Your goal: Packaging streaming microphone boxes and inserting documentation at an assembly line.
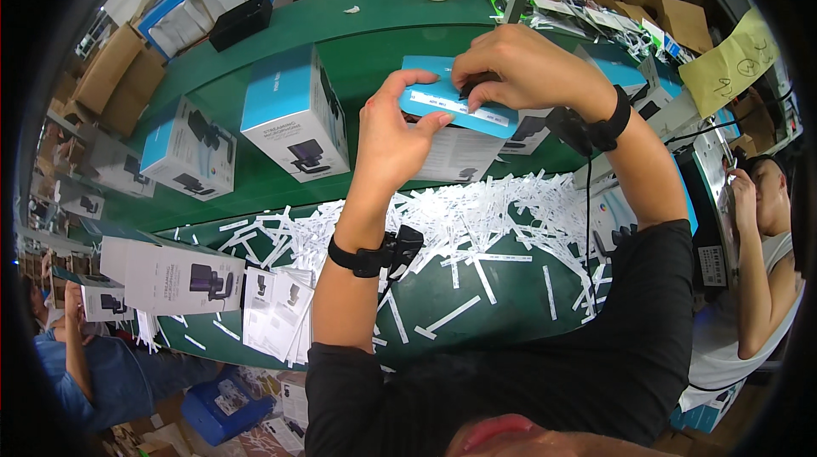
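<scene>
Left hand (393,129) clasps a blue-topped box (455,155) at the green table (370,44); the right hand (515,70) bunches its fingers over the white strip (430,102), grip unclear. Labelling seems underway; pressing flat looks next.

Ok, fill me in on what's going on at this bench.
Someone in a black shirt is working on a blue-topped box. Their left hand is at its left end, while the fingers of their right hand are at the white strip along its top. Loose strips litter the green table in front, and two more boxes stand to the left.
</scene>
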A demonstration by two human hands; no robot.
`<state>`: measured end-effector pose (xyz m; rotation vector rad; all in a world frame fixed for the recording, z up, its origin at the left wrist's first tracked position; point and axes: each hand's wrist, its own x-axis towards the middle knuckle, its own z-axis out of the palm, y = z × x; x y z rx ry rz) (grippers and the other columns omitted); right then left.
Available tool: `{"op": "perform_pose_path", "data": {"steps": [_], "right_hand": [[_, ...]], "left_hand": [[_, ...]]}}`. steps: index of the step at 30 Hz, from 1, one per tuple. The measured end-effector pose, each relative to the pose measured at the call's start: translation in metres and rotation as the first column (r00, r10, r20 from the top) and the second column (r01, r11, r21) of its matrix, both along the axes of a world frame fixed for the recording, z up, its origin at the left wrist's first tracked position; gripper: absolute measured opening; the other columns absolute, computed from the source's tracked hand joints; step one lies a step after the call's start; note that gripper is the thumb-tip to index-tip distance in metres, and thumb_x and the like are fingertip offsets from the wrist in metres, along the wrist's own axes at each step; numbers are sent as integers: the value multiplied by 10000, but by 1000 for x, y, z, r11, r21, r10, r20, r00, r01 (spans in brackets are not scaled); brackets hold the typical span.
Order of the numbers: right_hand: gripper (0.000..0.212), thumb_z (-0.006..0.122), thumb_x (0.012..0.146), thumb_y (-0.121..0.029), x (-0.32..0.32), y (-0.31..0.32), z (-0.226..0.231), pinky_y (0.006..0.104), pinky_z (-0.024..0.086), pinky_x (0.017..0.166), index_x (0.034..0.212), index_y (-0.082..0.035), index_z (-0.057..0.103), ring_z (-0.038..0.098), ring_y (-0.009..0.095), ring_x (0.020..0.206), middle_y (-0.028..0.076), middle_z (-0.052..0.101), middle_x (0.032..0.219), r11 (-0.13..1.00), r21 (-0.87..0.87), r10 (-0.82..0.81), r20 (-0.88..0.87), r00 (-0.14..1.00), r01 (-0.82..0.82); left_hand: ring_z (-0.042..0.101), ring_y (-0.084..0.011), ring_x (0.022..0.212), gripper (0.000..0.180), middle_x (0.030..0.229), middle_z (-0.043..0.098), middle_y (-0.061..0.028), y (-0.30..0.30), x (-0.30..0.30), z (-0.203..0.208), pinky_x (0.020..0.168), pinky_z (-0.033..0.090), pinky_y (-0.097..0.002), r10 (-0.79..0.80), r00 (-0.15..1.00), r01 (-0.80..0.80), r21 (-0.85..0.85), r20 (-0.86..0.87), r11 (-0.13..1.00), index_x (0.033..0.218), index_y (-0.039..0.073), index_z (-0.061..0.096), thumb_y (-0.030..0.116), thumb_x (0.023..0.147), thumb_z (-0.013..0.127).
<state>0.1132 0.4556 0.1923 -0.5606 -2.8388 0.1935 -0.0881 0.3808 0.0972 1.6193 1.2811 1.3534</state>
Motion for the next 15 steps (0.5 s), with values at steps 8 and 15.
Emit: {"op": "perform_pose_path", "data": {"steps": [8, 15], "right_hand": [[232, 819, 768, -202, 11, -4, -1, 427, 515, 691, 931, -74, 713, 693, 315, 782, 92, 727, 786, 999, -27, -37, -4, 999, 37], [224, 826, 759, -183, 14, -3, 0, 419, 511, 705, 923, -67, 728, 668, 300, 798, 87, 714, 775, 987, -156, 37, 86, 996, -23]], "left_hand": [[705, -164, 814, 420, 937, 746, -125, -1, 7, 0, 725, 548, -293, 21, 1000, -20, -17, 24, 1000, 1187, 31, 661, 4, 800, 824], [675, -110, 807, 431, 962, 738, -69, 2, 10, 4, 707, 540, -266, 39, 998, -40, -9, -44, 999, 1179, 38, 668, 0, 785, 839]]}}
